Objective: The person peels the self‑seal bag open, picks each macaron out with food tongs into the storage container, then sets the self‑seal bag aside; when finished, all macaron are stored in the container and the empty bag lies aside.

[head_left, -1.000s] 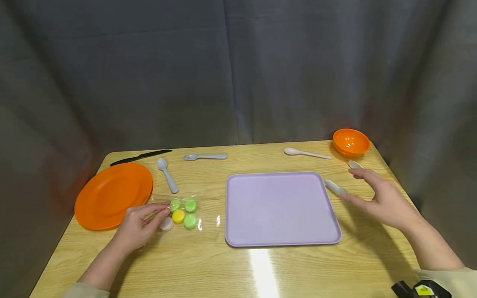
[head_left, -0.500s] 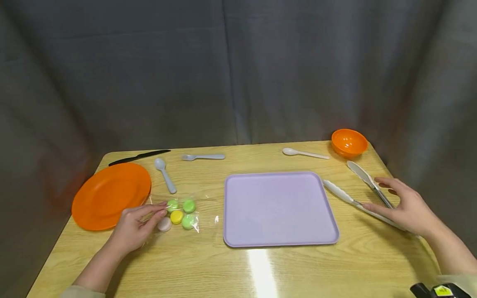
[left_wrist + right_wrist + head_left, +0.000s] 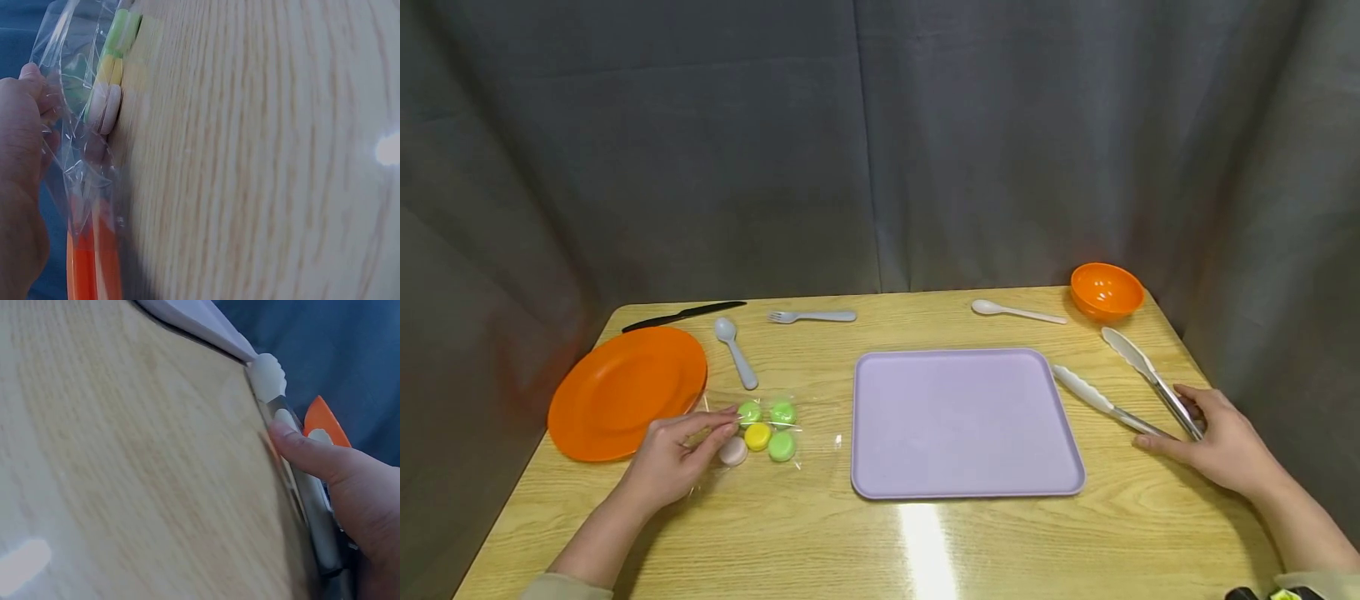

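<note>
Counter (image 3: 775,533): pale wood grain, carrying everything named below.
Tray (image 3: 966,425): lilac, rectangular, low raised rim, lying mid-counter between the two working hands.
Plate (image 3: 628,392): orange and shallow, at the left, just beside the bag (image 3: 812,433).
Tongs (image 3: 1105,406): on the counter's right side, arms spread in a V; white scalloped tips, steel shafts. One tip sits right by the tray's edge, touching or not I cannot tell; the other points toward the bowl (image 3: 1107,292).
Bag, up close: clear, glossy, creased film, lying left of the tray.
Right grip (image 3: 1225,446): has moved lower along the tongs over the last half second, thumb on one arm, fingers curled about the other, well apart and not squeezing them together. That seems to give it control of the tongs.
Left grip (image 3: 673,458): little changed; thumb and fingers nearly closed, pinching the bag's film, which probably steadies it.
Bowl, far right: orange, glossy, upright near the corner.
Rounds (image 3: 757,437): three green, one yellow, one pale, macaron-like, clustered inside the bag.
</note>
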Demonstrator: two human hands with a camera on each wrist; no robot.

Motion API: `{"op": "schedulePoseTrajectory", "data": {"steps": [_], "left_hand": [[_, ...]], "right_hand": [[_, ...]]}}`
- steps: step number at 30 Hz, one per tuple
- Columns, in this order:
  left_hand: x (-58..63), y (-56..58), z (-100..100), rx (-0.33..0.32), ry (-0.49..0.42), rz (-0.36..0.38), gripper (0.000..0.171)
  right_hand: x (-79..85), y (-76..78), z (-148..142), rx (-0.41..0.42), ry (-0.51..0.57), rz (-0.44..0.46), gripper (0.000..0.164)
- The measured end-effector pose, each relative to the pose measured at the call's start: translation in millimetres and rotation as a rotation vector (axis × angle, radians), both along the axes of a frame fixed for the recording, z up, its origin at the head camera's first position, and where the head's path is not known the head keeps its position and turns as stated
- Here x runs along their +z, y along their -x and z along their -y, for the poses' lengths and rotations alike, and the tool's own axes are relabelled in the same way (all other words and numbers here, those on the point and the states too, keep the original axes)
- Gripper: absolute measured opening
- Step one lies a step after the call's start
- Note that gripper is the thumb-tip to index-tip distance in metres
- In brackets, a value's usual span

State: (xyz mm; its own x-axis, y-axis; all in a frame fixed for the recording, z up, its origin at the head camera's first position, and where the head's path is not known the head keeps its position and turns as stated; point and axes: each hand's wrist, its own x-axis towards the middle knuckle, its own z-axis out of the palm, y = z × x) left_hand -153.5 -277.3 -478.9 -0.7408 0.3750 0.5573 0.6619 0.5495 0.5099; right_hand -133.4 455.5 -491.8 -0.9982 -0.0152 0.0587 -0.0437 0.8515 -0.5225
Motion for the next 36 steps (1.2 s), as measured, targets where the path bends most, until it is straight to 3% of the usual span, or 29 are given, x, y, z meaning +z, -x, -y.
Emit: {"op": "schedulePoseTrajectory", "data": {"steps": [7,13,17,20,27,36], "left_hand": [[-2.7,1.1,1,0.004,0.006,-0.008,0.028],[-3.5,1.2,1,-0.004,-0.003,-0.002,0.027],[-2.7,1.3,0,-0.014,-0.008,-0.019,0.029],[-1.9,1.5,-1,-0.014,-0.01,-0.019,0.029],[-1.2,0.8,0,-0.004,-0.004,0.013,0.028],[-1.0,2.3,0,-0.013,0.003,-0.003,0.029]], "right_hand": [[-4.0,1.4,6,-0.02,-0.031,-0.043,0.098],[-4.3,2.4,5,-0.014,-0.044,-0.069,0.082],[-1.0,0.7,5,-0.031,-0.036,-0.072,0.082],[5.4,-0.1,5,-0.044,-0.035,-0.076,0.083],[24.8,-0.4,10,-0.02,-0.002,-0.125,0.054],[55.3,1.5,29,0.056,0.015,-0.177,0.05]]}}
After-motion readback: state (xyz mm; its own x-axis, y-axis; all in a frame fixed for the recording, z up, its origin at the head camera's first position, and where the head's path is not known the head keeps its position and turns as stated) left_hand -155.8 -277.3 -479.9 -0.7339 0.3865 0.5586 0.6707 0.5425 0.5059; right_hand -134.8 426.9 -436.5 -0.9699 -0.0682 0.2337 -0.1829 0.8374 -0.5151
